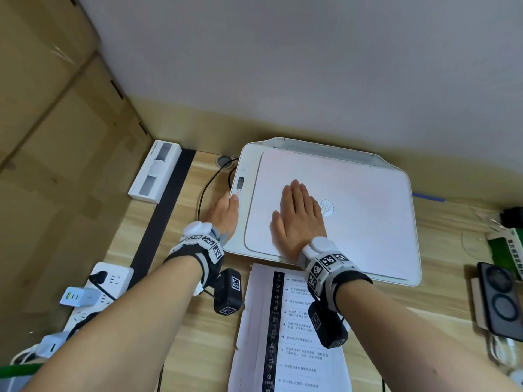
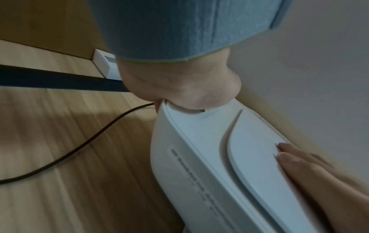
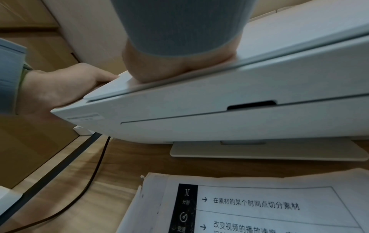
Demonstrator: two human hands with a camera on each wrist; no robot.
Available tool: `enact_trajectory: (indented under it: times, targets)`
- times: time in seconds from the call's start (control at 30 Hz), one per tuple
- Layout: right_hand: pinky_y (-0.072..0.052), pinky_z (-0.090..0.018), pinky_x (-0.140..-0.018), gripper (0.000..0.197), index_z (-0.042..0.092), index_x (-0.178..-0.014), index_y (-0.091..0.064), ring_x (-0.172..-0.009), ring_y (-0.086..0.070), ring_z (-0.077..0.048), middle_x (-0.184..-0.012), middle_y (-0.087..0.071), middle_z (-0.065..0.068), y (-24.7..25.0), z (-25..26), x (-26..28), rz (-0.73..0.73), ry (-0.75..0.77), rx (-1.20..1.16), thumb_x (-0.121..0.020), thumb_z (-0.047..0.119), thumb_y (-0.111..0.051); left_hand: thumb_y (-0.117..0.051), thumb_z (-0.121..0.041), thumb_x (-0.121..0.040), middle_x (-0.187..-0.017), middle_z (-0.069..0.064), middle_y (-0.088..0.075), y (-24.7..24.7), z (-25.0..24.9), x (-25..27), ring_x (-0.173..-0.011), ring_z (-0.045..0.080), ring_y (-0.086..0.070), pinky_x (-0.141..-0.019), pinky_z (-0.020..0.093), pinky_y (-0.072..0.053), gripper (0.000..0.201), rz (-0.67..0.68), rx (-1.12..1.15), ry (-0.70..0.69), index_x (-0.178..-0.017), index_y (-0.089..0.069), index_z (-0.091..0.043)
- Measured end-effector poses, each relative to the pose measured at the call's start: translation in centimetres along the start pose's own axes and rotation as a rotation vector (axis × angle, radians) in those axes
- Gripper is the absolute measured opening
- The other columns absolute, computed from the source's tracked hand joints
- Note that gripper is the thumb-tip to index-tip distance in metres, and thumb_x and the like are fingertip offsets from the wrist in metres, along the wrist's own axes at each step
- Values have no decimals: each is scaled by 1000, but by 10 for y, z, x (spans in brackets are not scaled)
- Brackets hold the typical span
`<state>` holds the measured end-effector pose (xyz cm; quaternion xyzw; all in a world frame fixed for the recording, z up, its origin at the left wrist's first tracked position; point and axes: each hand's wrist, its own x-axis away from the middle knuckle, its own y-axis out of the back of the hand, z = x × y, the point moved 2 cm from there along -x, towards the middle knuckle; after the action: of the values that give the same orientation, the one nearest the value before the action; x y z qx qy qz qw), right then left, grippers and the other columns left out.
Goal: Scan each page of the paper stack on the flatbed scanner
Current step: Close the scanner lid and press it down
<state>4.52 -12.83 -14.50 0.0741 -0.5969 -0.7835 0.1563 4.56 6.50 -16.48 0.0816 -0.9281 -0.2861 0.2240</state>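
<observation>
The white flatbed scanner (image 1: 353, 222) sits on the wooden desk with its lid down. My right hand (image 1: 297, 213) lies flat on the lid, fingers straight and together, beside the logo. My left hand (image 1: 223, 213) is at the scanner's left edge, with its thumb on the control strip below the small display. Its other fingers are hidden down the side. The right wrist view shows the left hand (image 3: 60, 88) against that corner and the right hand's heel (image 3: 169, 67) on the lid. The printed paper stack (image 1: 297, 349) lies face up in front of the scanner.
A power strip (image 1: 93, 295) with plugs lies at the front left, and a long white box (image 1: 155, 171) at the back left. A black cable (image 1: 203, 193) curves beside the scanner. A dark device (image 1: 501, 301) and a green box (image 1: 506, 250) sit on the right. Cardboard boxes (image 1: 42, 137) wall the left.
</observation>
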Motion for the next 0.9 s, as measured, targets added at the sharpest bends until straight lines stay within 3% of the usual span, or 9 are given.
enact_trajectory:
  times: [0.17, 0.23, 0.3, 0.37, 0.43, 0.5, 0.57, 0.77, 0.9]
  targets:
    - [-3, -38, -124, 67, 14, -160, -7, -155, 1, -22, -168, 0, -6, 1, -9, 3, 50, 34, -16, -103, 44, -22, -24, -37, -105, -132, 14, -54, 1, -14, 11, -104, 30, -51, -89, 33, -35, 45, -67, -57, 69, -135, -45, -10]
    - [-5, -38, -125, 65, 16, -161, -7, -155, 0, -21, -168, 0, -4, 5, -21, 13, 86, 75, 12, -104, 46, -20, -26, -34, -103, -137, 13, -50, 4, -30, 12, -115, 33, -49, -98, 42, -38, 41, -128, -114, -89, -135, -43, -12]
    - [-13, -41, -125, 66, 18, -161, -11, -155, -4, -22, -168, -4, -3, 8, -35, 23, 133, 112, 36, -103, 48, -17, -30, -28, -103, -151, 9, -37, 4, -49, 10, -135, 30, -36, -112, 40, -29, 45, -132, -247, -244, -145, -35, -12]
    - [-19, -43, -123, 67, 18, -160, -14, -155, -8, -22, -168, -7, -3, 20, -49, 42, 140, 109, 66, -101, 50, -14, -35, -28, -102, -159, 5, -24, 2, -74, 17, -145, 24, -22, -119, 38, -18, 51, -18, -397, -394, -151, -27, -13]
    - [-19, -43, -123, 65, 19, -161, -12, -155, -7, -22, -168, -6, -2, 33, -59, 57, 148, 88, 82, -103, 48, -17, -41, -33, -100, -161, 3, -19, -3, -90, 26, -147, 22, -18, -119, 42, -17, 56, 171, -577, -525, -152, -26, -18]
    - [-16, -40, -124, 62, 20, -161, -9, -155, -5, -21, -168, -2, -1, 38, -66, 66, 179, 57, 103, -105, 46, -21, -46, -40, -96, -163, 1, -10, -11, -89, 35, -149, 22, -11, -120, 43, -15, 65, 426, -785, -571, -154, -22, -21]
    - [-16, -38, -123, 62, 20, -161, -7, -155, -4, -21, -169, -1, -1, 44, -70, 75, 191, 24, 125, -106, 45, -21, -52, -43, -92, -164, 1, 0, -18, -83, 46, -150, 22, -2, -121, 43, -12, 76, 564, -935, -618, -155, -15, -22]
    - [-16, -39, -125, 62, 17, -160, -5, -155, -2, -22, -168, 2, -3, 49, -75, 91, 202, -51, 121, -106, 43, -19, -62, -44, -80, -164, 2, 5, -24, -76, 49, -150, 22, 2, -120, 48, -17, 92, 553, -1074, -713, -155, -12, -25]
    - [-15, -40, -125, 63, 13, -160, -6, -155, -3, -23, -168, 0, -7, 40, -76, 102, 180, -86, 130, -106, 41, -20, -64, -41, -82, -163, 5, 12, -33, -74, 58, -150, 24, 9, -119, 53, -14, 96, 575, -1113, -673, -155, -4, -22]
